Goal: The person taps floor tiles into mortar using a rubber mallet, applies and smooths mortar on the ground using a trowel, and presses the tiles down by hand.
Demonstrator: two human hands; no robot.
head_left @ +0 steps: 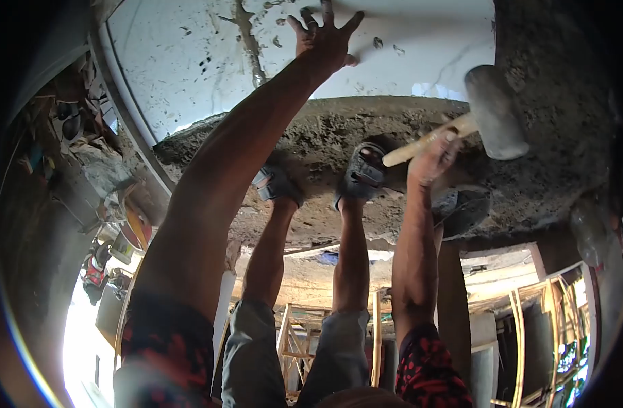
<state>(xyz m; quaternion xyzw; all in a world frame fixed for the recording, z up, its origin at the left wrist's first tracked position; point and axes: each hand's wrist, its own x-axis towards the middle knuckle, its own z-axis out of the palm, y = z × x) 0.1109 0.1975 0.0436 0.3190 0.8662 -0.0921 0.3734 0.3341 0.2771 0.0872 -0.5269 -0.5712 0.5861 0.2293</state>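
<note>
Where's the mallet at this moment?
In the head view, the mallet is right of centre, its handle in the right hand and its grey head by the lower right corner of the white tile.

no readable text, label, brand, number or sign anywhere

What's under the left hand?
The left hand is spread over the white tile, with muddy smears nearby. The patch directly beneath the hand is covered and can't be seen.
</note>
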